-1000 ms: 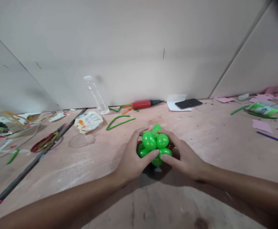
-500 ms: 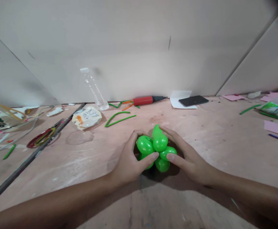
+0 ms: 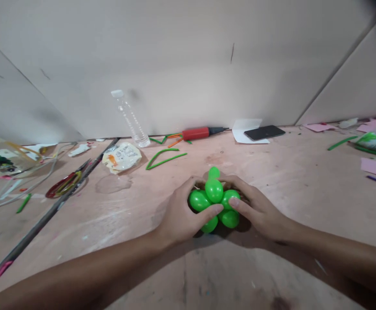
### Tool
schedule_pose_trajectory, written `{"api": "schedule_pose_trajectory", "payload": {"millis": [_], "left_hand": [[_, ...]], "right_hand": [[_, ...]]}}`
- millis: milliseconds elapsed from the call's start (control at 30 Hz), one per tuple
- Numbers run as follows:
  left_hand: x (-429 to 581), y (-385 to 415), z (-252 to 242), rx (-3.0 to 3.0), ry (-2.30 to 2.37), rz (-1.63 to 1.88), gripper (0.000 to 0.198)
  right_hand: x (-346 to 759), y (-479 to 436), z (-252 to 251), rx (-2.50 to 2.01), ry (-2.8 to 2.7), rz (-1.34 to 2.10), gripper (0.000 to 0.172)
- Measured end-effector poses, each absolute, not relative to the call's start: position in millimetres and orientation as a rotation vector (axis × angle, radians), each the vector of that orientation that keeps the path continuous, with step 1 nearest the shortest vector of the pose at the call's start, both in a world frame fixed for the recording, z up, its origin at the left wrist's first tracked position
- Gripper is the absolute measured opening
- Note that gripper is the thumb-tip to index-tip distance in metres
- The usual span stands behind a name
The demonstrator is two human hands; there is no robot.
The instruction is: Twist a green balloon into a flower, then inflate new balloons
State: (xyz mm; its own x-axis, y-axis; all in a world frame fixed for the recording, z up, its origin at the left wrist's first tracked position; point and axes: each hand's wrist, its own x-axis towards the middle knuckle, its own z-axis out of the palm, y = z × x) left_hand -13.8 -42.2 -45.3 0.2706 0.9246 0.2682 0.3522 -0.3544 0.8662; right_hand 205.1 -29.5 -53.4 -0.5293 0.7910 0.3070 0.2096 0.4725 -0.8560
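A bright green twisted balloon cluster (image 3: pixel 214 194) of several small bubbles rests on the pinkish wooden table (image 3: pixel 291 181) in the middle of the view. My left hand (image 3: pixel 181 215) wraps its left side, thumb pressed across the lower bubbles. From the right, my right hand (image 3: pixel 260 209) grips it, with fingers behind and thumb on a front bubble. Both hands hold the cluster between them, low over the table.
Against the back wall lie a clear plastic bottle (image 3: pixel 130 118), a red hand pump (image 3: pixel 200 132), a dark phone (image 3: pixel 264 132) on white paper, and uninflated green balloons (image 3: pixel 163 157). Scissors (image 3: pixel 65 183) and a snack packet (image 3: pixel 122 157) lie left; pink paper scraps (image 3: pixel 375 167) right.
The balloon cluster has turned in my hands and its bubbles have shifted; the top bubble now stands upright in the middle. Both hands have kept their grip.
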Motion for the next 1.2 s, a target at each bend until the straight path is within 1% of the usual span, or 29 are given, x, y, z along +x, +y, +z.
{"api": "schedule_pose_trajectory", "payload": {"millis": [33,100,167,200,333,433,533,667,833,900,1000,1133,1200], "left_hand": [[-13.2,-41.9,-44.8,1.854,1.164,1.060,0.031],[-11.8,-41.1,-44.4,1.828,1.157,1.098,0.026],[-11.0,-40.7,-45.0,1.797,1.138,1.133,0.025],[-10.9,-40.7,-45.6,1.787,1.137,1.145,0.026],[-12.0,-41.4,-48.2,1.769,1.166,1.176,0.026],[-12.2,-40.6,-48.9,1.748,1.167,1.193,0.024],[-11.7,-39.7,-48.9,1.743,1.155,1.186,0.024],[-12.3,-41.4,-49.8,1.776,1.105,1.165,0.032],[-13.0,-43.7,-51.4,1.783,1.033,1.111,0.043],[-12.1,-43.3,-51.1,1.817,1.060,1.115,0.041],[-10.4,-42.0,-50.2,1.884,1.092,1.124,0.032],[-10.1,-42.5,-49.7,1.926,1.052,1.150,0.028],[-10.7,-44.2,-49.6,1.945,1.018,1.163,0.029]], "right_hand": [[205.1,-30.6,-54.0,-0.844,-2.013,1.010,0.044],[205.6,-32.7,-55.5,-0.902,-2.028,0.970,0.057],[206.0,-34.2,-56.2,-0.967,-2.041,0.941,0.067],[206.1,-34.6,-56.1,-0.982,-2.047,0.938,0.067],[205.7,-33.8,-53.9,-0.882,-2.065,1.011,0.062],[205.8,-32.5,-53.6,-0.817,-2.051,1.064,0.066],[205.9,-32.7,-53.6,-0.853,-2.015,1.094,0.071],[205.4,-33.3,-52.3,-0.886,-1.992,1.078,0.060],[204.8,-31.8,-52.8,-0.959,-1.986,0.894,0.035],[205.2,-32.2,-53.9,-0.990,-2.050,0.834,0.034],[206.4,-32.9,-54.9,-0.997,-2.141,0.799,0.039],[207.5,-32.8,-54.3,-0.968,-2.082,0.865,0.024],[207.5,-33.6,-53.5,-0.922,-2.082,0.883,0.023]]}}
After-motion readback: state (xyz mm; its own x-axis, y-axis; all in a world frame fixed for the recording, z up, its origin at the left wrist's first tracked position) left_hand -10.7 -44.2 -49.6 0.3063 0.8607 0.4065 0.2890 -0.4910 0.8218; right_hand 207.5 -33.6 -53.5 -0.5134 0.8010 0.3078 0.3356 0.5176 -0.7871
